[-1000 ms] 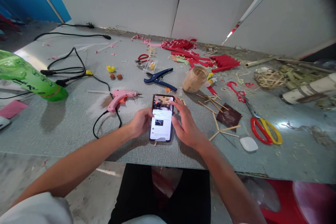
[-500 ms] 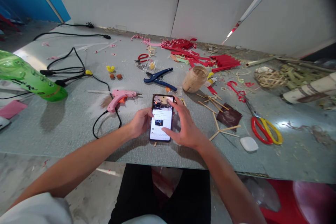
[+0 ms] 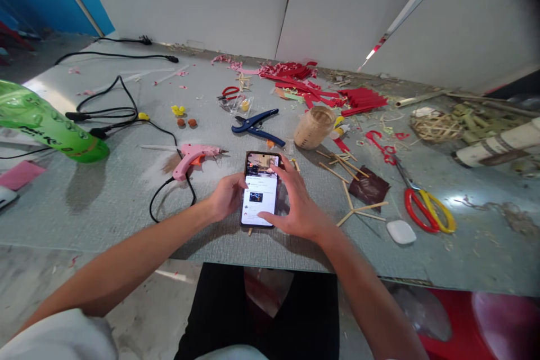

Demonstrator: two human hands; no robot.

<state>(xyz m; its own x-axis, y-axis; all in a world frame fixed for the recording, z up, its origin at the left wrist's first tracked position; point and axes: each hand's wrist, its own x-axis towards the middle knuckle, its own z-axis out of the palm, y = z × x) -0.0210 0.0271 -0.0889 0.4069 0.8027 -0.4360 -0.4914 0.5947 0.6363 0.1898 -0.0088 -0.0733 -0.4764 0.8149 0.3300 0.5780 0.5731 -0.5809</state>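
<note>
A phone (image 3: 259, 197) with a lit screen is held upright over the near part of the table. My left hand (image 3: 228, 197) grips its left edge, the thumb at the screen's side. Around the right edge is my right hand (image 3: 297, 199), fingers behind the top corner and thumb over the lower screen. A pink glue gun (image 3: 194, 158) lies left of the phone, and blue cutters (image 3: 258, 126) lie beyond it. Joined wooden sticks (image 3: 352, 211) rest to the right of my right hand.
A green bottle (image 3: 54, 129) leans in at the left beside black cables (image 3: 126, 107). A brown jar (image 3: 314, 127) stands behind my right hand. Scissors (image 3: 426, 208), a white case (image 3: 401, 232) and a dark brown sheet (image 3: 369, 185) lie right. Red paper strips (image 3: 358, 100) are at the back.
My right thumb has shifted slightly down and left over the phone's screen. Both hands otherwise keep their hold.
</note>
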